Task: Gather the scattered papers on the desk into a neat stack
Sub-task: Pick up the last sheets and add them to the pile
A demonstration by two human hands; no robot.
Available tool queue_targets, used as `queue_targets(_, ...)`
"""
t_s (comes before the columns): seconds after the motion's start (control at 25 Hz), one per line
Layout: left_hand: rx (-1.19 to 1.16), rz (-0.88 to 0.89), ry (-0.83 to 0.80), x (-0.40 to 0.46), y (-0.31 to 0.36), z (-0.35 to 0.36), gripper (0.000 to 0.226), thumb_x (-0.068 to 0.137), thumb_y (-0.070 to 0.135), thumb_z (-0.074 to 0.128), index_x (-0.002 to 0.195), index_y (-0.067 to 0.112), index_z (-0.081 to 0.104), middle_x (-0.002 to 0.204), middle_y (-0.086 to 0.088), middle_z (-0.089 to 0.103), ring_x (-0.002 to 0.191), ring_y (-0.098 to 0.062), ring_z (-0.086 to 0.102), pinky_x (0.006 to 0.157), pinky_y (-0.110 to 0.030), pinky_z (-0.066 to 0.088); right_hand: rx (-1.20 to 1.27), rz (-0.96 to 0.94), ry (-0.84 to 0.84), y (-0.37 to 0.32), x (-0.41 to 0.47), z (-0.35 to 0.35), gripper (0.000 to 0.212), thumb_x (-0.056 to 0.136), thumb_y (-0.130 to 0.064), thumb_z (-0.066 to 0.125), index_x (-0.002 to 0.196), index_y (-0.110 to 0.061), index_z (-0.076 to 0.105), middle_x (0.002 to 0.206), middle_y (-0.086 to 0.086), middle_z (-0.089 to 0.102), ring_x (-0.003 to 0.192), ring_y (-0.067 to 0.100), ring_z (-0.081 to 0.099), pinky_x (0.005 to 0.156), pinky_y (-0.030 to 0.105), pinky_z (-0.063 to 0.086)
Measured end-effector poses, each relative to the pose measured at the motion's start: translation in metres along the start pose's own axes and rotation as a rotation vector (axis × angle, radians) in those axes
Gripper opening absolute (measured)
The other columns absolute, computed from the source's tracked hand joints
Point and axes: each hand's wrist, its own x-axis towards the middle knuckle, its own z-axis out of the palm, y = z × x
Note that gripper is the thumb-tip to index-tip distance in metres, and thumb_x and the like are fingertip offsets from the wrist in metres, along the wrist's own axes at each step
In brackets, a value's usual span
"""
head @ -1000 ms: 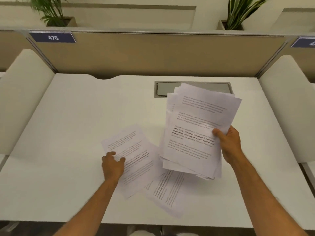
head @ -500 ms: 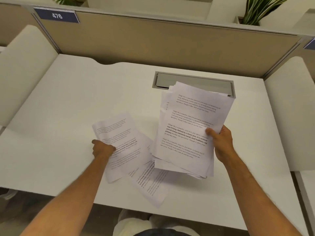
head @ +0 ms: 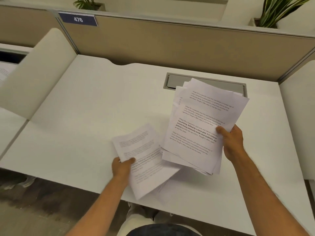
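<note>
My right hand [head: 231,142] grips a thick, uneven bundle of printed papers [head: 201,120] by its right edge, held tilted above the white desk [head: 85,116]. My left hand [head: 122,166] pinches the left edge of a printed sheet [head: 146,157] with the thumb on top; the sheet's near end is raised off the desk. Another sheet or two [head: 163,188] lies under it near the desk's front edge, partly hidden. The sheet's right side slips under the bundle.
A grey cable hatch [head: 172,80] is set in the desk behind the bundle. A beige partition [head: 170,46] with a sign "476" [head: 78,19] closes the back, padded side panels [head: 34,77] flank the desk, and plants [head: 279,11] stand beyond.
My left hand went from pressing flat on the loose sheet to pinching its edge and lifting it. The loose sheets have slid right, closer under the bundle. My right hand keeps its hold.
</note>
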Motion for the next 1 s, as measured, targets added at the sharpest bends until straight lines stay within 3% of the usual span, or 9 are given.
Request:
queue_targets(0.12, 0.140, 0.028, 0.090, -0.009, -0.025, 0.023, 0.038, 0.081, -0.006, 0.080, 0.114, 0.003, 0.062, 0.121, -0.016, 0.068, 0.094, -0.032, 0.070, 0.081, -0.043, 0.061, -0.005, -0.005, -0.013, -0.001, 0.002, 0.003, 0.034, 0.087, 0.002, 0.064, 0.106, -0.025, 0.071, 0.100, -0.010, 0.079, 0.088, 0.011, 0.076, 0.069, 0.023, 0.060)
queue_targets(0.24, 0.426, 0.124, 0.195, -0.005, -0.019, 0.035, 0.040, 0.084, 0.000, 0.079, 0.116, 0.006, 0.055, 0.130, -0.016, 0.042, 0.088, -0.030, 0.060, 0.083, -0.033, 0.055, -0.019, -0.009, -0.013, 0.000, 0.001, -0.001, 0.033, 0.087, 0.001, 0.063, 0.102, -0.026, 0.072, 0.099, -0.011, 0.080, 0.088, 0.011, 0.076, 0.066, 0.021, 0.060)
queue_targets(0.32, 0.541, 0.190, 0.189, 0.003, -0.011, 0.038, 0.043, 0.086, 0.000, 0.076, 0.122, 0.003, 0.053, 0.134, -0.017, 0.037, 0.089, -0.032, 0.058, 0.086, -0.033, 0.054, -0.019, -0.007, -0.004, 0.000, 0.001, -0.006, 0.033, 0.087, 0.002, 0.063, 0.102, -0.026, 0.072, 0.098, -0.012, 0.080, 0.086, 0.010, 0.076, 0.064, 0.019, 0.060)
queue_targets(0.52, 0.799, 0.409, 0.052, 0.028, 0.023, 0.047, 0.045, 0.092, -0.003, 0.066, 0.135, 0.000, 0.052, 0.136, -0.020, 0.044, 0.110, -0.040, 0.062, 0.098, -0.041, 0.053, -0.034, 0.000, 0.004, 0.002, 0.000, -0.014, 0.032, 0.088, 0.002, 0.063, 0.102, -0.026, 0.071, 0.098, -0.012, 0.080, 0.086, 0.010, 0.076, 0.066, 0.022, 0.060)
queue_targets(0.72, 0.585, 0.419, -0.007, 0.028, 0.025, 0.044, 0.028, 0.085, -0.005, 0.074, 0.109, 0.003, 0.063, 0.108, -0.014, 0.067, 0.101, -0.037, 0.069, 0.077, -0.033, 0.054, -0.035, -0.001, 0.025, 0.002, -0.003, -0.016, 0.033, 0.088, 0.001, 0.064, 0.103, -0.028, 0.071, 0.100, -0.011, 0.079, 0.089, 0.012, 0.076, 0.072, 0.027, 0.059)
queue_targets(0.84, 0.535, 0.309, 0.098, 0.023, 0.005, 0.041, 0.049, 0.080, -0.007, 0.078, 0.123, 0.005, 0.056, 0.126, -0.017, 0.052, 0.099, -0.033, 0.064, 0.082, -0.039, 0.057, -0.040, 0.001, 0.026, 0.003, -0.006, -0.011, 0.033, 0.090, 0.001, 0.063, 0.103, -0.028, 0.071, 0.098, -0.013, 0.079, 0.088, 0.011, 0.076, 0.074, 0.029, 0.059)
queue_targets(1.0, 0.673, 0.225, 0.160, 0.022, -0.003, 0.047, 0.092, 0.076, -0.003, 0.085, 0.147, 0.011, 0.029, 0.139, -0.020, 0.036, 0.110, -0.041, 0.060, 0.083, -0.041, 0.055, -0.037, 0.014, 0.016, 0.004, -0.009, 0.001, 0.033, 0.090, 0.003, 0.063, 0.101, -0.027, 0.071, 0.098, -0.012, 0.079, 0.087, 0.011, 0.076, 0.076, 0.032, 0.060)
